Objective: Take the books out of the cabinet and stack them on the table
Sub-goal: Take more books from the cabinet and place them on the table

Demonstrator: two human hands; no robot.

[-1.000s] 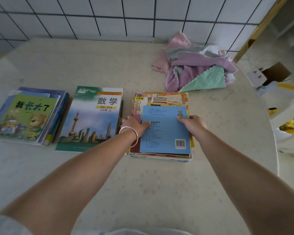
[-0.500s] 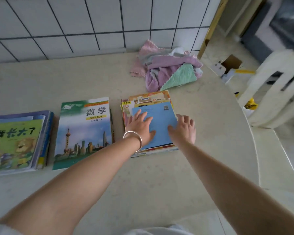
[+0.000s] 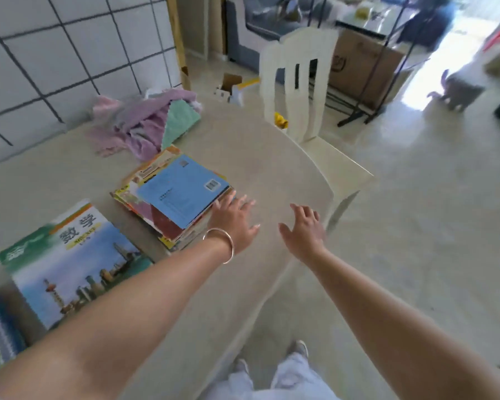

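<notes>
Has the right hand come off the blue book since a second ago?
Yes. The right hand has left the blue book and now hangs open past the stack's near-right side, over the table edge.

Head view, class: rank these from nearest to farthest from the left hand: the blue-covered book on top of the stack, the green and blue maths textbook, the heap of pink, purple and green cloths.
Measured from the left hand:
1. Blue-covered book, on top of the stack just beside the fingers.
2. Green and blue maths textbook, flat on the table to the stack's left.
3. Heap of pink, purple and green cloths, beyond the stack, by the tiled wall.
</notes>
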